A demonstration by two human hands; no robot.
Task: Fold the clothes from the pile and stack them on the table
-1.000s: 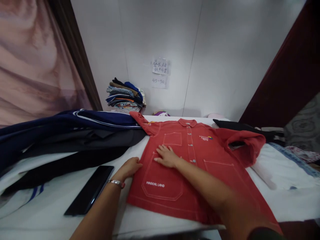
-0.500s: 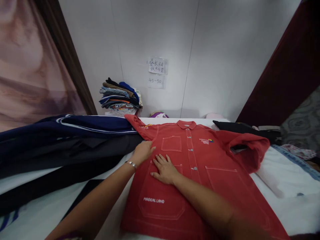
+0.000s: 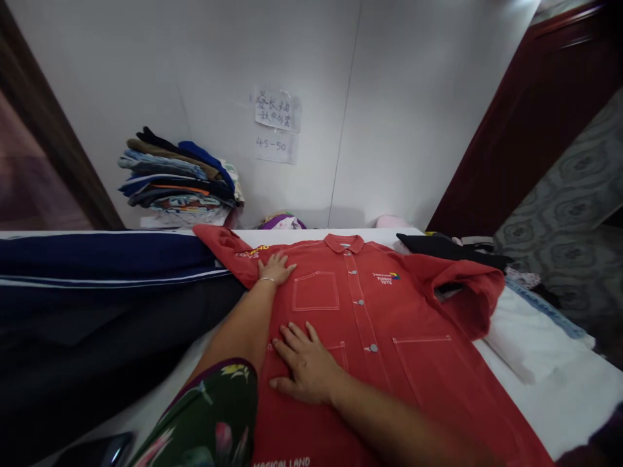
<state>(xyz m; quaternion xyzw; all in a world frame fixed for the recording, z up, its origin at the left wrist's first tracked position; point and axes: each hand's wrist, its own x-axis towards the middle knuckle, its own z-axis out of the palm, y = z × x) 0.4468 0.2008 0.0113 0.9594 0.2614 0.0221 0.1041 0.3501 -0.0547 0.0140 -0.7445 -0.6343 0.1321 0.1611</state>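
Observation:
A red button-up shirt (image 3: 370, 318) with white stitching lies spread front side up, its collar toward the wall. My left hand (image 3: 276, 268), with a bracelet at the wrist, rests open on the shirt near the left sleeve and shoulder. Lower down, my right hand (image 3: 307, 364) lies flat over the left lower pocket, fingers spread, covering part of it. Neither hand grips the cloth. The shirt's right sleeve (image 3: 467, 288) is puffed, with its cuff opening showing.
Dark blue and black garments (image 3: 97, 292) lie along the left of the white table (image 3: 574, 415). Folded clothes form a stack (image 3: 180, 175) at the back left. White and denim clothing (image 3: 530, 331) and a black garment (image 3: 452, 250) lie at the right. Paper signs (image 3: 277, 123) hang on the wall.
My left hand has slid up the shirt toward the left sleeve and shoulder. My right hand stays flat near the lower pocket. The view has shifted to the right and closer.

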